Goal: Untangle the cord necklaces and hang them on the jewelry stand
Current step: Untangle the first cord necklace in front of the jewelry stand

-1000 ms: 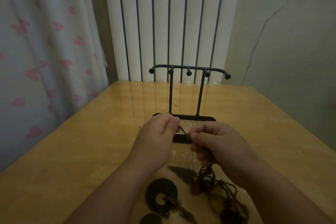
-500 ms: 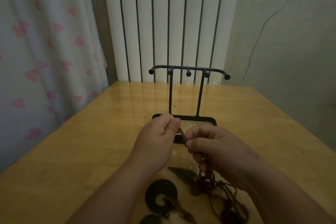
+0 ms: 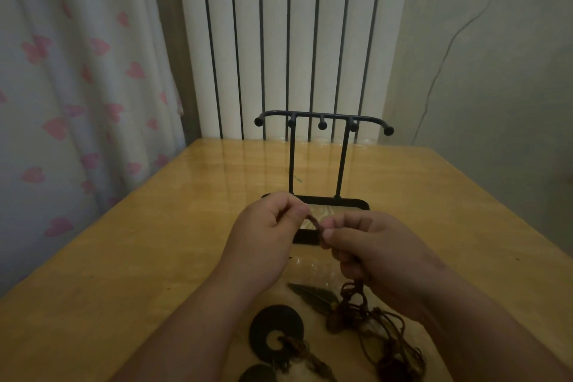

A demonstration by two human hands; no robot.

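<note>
A black metal jewelry stand (image 3: 322, 121) with knobbed pegs stands on the wooden table (image 3: 124, 257), nothing hanging on it. My left hand (image 3: 266, 236) and my right hand (image 3: 372, 251) each pinch a short stretch of brown cord (image 3: 314, 222) between them, just in front of the stand's base. From my right hand the cord drops to a tangled bunch of brown cords (image 3: 366, 319) on the table. A dark ring pendant (image 3: 274, 335) and a leaf-shaped pendant (image 3: 313, 293) lie near the front edge.
A white ribbed radiator (image 3: 279, 40) stands behind the table's far edge. A curtain with pink hearts (image 3: 77, 87) hangs on the left, a plain wall (image 3: 496, 71) on the right. Part of another dark disc (image 3: 257, 374) shows at the bottom edge.
My hands have drawn slightly apart, so a short length of cord shows between them. The stand and the pendants have not moved.
</note>
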